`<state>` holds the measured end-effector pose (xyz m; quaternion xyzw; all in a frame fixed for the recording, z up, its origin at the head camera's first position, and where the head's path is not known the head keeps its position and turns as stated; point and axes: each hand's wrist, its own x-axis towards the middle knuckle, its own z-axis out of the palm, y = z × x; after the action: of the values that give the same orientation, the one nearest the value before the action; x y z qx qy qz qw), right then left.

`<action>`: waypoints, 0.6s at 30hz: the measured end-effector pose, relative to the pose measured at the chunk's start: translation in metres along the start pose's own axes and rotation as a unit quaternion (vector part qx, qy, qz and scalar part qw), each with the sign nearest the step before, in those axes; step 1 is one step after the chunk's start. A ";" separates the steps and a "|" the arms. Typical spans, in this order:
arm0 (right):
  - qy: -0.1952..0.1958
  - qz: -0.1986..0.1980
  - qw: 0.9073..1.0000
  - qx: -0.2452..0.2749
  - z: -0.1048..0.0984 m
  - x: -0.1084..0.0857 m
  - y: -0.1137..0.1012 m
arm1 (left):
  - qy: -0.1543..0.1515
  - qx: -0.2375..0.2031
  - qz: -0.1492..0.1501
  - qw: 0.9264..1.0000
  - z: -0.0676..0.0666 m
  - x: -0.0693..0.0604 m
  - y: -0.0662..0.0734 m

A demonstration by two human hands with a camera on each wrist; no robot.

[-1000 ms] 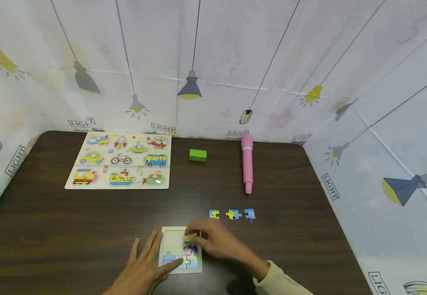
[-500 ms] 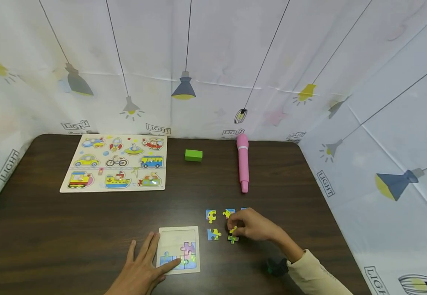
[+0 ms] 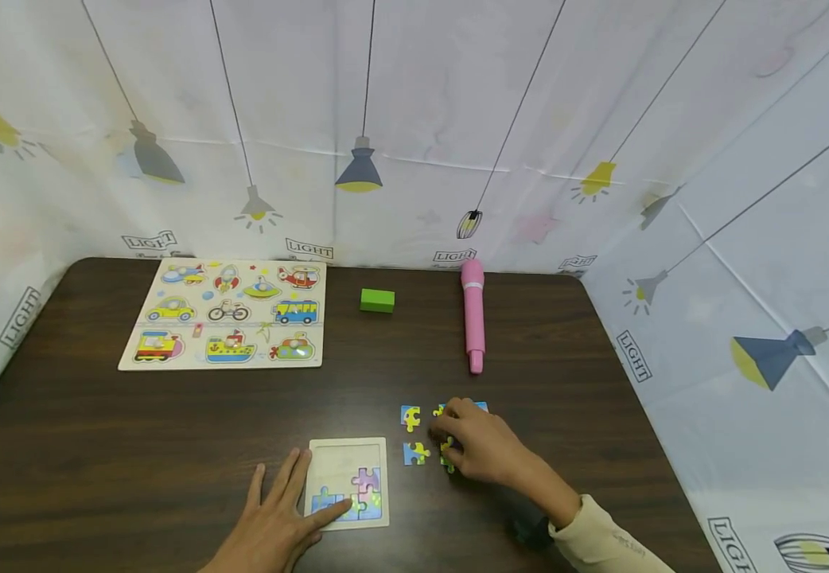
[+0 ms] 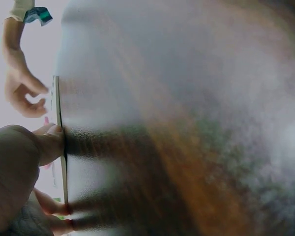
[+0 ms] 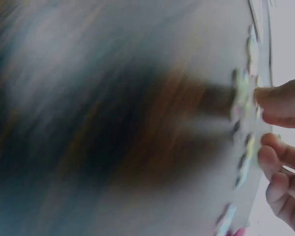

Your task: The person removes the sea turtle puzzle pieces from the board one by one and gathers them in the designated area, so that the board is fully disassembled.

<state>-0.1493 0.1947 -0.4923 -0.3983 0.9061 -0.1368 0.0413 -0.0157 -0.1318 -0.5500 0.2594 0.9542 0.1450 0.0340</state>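
My left hand (image 3: 274,513) lies on the table with its fingers spread, its thumb resting on the lower pieces in a small puzzle tray (image 3: 346,444). Several interlocked blue, pink and purple pieces (image 3: 366,480) fill the tray's bottom and right side. My right hand (image 3: 486,442) is low over the loose puzzle pieces, and a yellow-green puzzle piece (image 3: 446,456) lies by its thumb. The right wrist view shows a gap between the right thumb (image 5: 280,101) and fingers, nothing pinched. A blue-yellow puzzle piece (image 3: 410,416) and another puzzle piece (image 3: 414,454) lie to its left. Others are partly hidden.
A large vehicle picture board (image 3: 221,317) lies at the back left of the dark table (image 3: 135,446). A green block (image 3: 377,301) and a pink microphone-shaped pen (image 3: 474,318) lie along the back. A white curtain (image 3: 278,95) with lamp prints stands behind.
One second ago my right hand held a puzzle piece over the tray. It has moved right to the loose pieces, and its fingers now stand apart. My left hand has stayed on the tray.
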 end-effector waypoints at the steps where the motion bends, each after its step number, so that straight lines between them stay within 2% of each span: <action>1: 0.013 -0.013 1.000 -0.011 0.000 0.002 -0.005 | -0.002 -0.001 -0.001 1.000 -0.001 0.000 0.000; 3: 0.027 -0.046 0.998 -0.018 -0.001 0.008 -0.016 | -0.006 -0.002 -0.003 1.000 -0.002 0.000 0.000; 5: 0.021 -0.086 0.996 -0.024 0.001 0.017 -0.027 | -0.010 -0.003 -0.004 1.000 -0.003 0.000 -0.001; 9: -0.042 -0.146 0.988 -0.038 0.010 0.034 -0.043 | -0.015 -0.006 -0.004 1.000 -0.003 -0.001 -0.002; 13: -0.085 -0.174 0.980 -0.056 0.020 0.045 -0.048 | -0.006 -0.015 0.000 1.000 -0.001 -0.001 -0.003; 18: -0.084 -0.190 0.977 -0.054 0.029 0.051 -0.046 | 0.001 -0.025 0.005 1.000 0.000 -0.002 -0.003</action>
<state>-0.1464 0.1216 -0.5050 -0.5749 0.8131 -0.0592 0.0690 -0.0155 -0.1348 -0.5511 0.2627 0.9491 0.1691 0.0388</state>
